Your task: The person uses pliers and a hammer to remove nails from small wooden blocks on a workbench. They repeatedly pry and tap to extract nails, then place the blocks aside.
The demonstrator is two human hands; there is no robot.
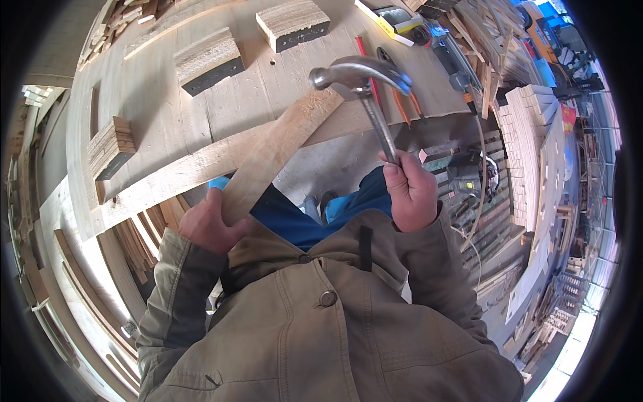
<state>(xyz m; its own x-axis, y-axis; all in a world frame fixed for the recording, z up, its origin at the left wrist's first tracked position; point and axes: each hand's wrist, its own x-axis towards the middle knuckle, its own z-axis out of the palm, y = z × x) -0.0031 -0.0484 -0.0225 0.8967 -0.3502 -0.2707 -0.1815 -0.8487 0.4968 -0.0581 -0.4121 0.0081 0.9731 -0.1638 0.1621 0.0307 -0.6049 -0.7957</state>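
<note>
LH (209, 224) is curled round the near end of a board (274, 151): thumb folded over the top, other fingers partly hidden beneath, so can't tell how far they wrap. Blue covering (218, 182) on one fingertip. Board is flat, straight-sided, pale wood w/ visible grain; it runs diagonally from LH, out past the table's near edge, far end over the surface.

RH (410, 194) is closed in a fist round the lower part of the hammer (378, 124) handle, thumb pressed along it, no gap showing. Hammer is shiny metal: round striking face to the left, curved claw to the right, head above the board's far end; can't tell if they touch.

Table (251, 90) is smooth pale wood, w/ a rougher strip along the near edge. Three chunky blocks sit on it, ea. w/ ridged wood on top & a dark, holed side: one block (293, 21) nr the far edge, another (211, 57) left of it, third (112, 144) by the left edge. Twd the right edge: pliers (400, 104) w/ orange handles, slim red tool (362, 48) beside. Yellow-edged box (387, 23) nr the far right corner.
</note>
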